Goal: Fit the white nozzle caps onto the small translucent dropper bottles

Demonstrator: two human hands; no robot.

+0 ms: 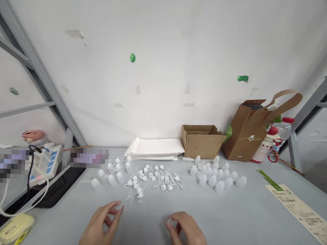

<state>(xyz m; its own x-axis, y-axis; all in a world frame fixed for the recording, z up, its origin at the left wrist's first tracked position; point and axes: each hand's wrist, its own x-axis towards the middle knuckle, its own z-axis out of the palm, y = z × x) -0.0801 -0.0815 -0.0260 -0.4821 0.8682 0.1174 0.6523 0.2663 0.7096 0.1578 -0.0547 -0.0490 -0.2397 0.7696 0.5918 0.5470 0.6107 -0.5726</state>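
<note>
My left hand is low, left of centre, its thumb and forefinger brought close in a pinch. Just beyond the fingertips is a thin white cord; whether they touch it is unclear. My right hand, fingers curled, holds a small translucent white piece, mostly hidden by the fingers. In front of both hands lies a spread pile of white caps with cord loops. Several frosted white bottles stand in a cluster at the right. More frosted bottles, some with cords, stand at the left.
At the back are a stack of white sheets, an open cardboard box and a brown paper bag. A printed strip lies at right. On the left are a power strip, a white cable and a yellow case.
</note>
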